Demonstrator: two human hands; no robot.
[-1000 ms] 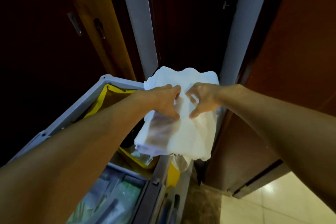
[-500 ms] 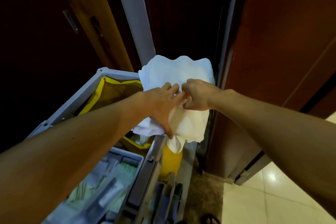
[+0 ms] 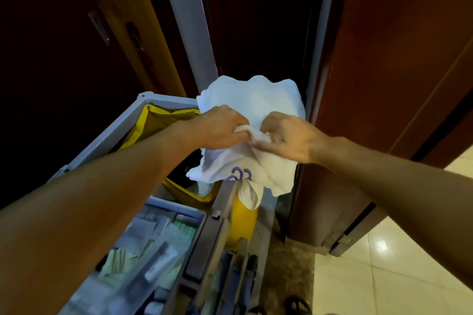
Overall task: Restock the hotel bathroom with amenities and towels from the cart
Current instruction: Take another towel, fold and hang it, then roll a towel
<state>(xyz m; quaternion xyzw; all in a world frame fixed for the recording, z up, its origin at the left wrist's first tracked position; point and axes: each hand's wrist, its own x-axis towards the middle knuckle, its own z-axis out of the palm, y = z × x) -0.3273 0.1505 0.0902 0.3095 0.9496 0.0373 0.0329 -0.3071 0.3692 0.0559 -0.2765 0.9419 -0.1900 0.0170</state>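
Observation:
A white towel [image 3: 252, 100] with a blue embroidered mark [image 3: 240, 174] hangs in the air over the far right corner of the grey housekeeping cart [image 3: 143, 100]. My left hand [image 3: 217, 128] grips a bunched fold near the towel's middle. My right hand [image 3: 286, 135] pinches the cloth right beside it, and the two hands almost touch. The towel's lower edge droops over the cart's rim. A tray of small wrapped amenities [image 3: 153, 245] lies in the cart's near compartment.
A yellow-lined bag [image 3: 158, 120] fills the cart's far compartment. A yellow bottle [image 3: 243, 220] stands at the cart's right side. Dark wooden doors rise on the left and right, with a grey door frame [image 3: 189, 33] between. Pale floor tiles [image 3: 384, 263] show at lower right.
Both hands have gathered the towel into a tighter bunch and their fingers have curled round it. The blue mark now shows on the lower fold.

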